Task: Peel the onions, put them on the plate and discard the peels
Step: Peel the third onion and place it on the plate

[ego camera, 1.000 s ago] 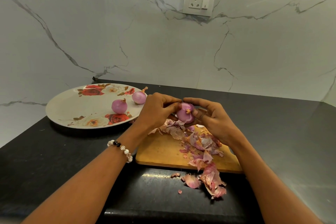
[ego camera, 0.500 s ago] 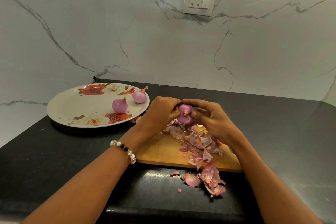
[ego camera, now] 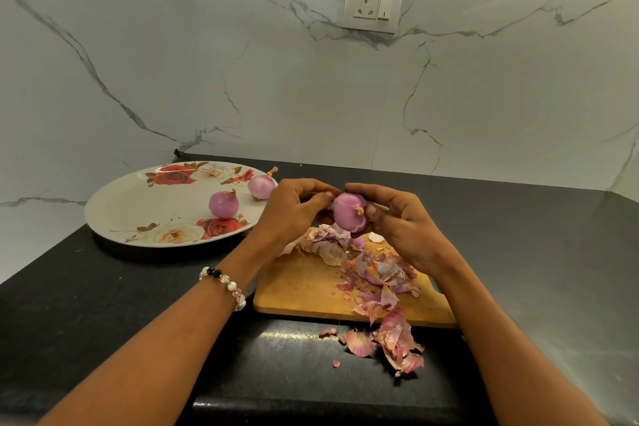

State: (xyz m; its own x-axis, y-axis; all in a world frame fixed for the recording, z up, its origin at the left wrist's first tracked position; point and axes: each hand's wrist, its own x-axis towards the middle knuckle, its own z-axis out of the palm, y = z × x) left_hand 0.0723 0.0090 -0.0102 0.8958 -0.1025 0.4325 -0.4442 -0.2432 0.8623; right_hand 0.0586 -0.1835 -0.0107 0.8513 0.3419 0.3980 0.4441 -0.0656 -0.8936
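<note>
The flowered plate (ego camera: 131,218) already carries two peeled onions (ego camera: 224,205), so that part looks done. Peels (ego camera: 377,273) litter the cutting board (ego camera: 297,287), undiscarded. Left hand (ego camera: 294,211) and right hand (ego camera: 401,225) grasp a third onion (ego camera: 347,214) above the board, nearly bare.

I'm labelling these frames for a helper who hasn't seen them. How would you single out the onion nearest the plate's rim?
Start at the big floral plate on the black counter, left of the chopping board. Two peeled onions lie on it; the onion nearest the rim sits at the far right edge beside the left hand. Unlike the central onion, it has a dry orange stem pointing up and right.
</note>
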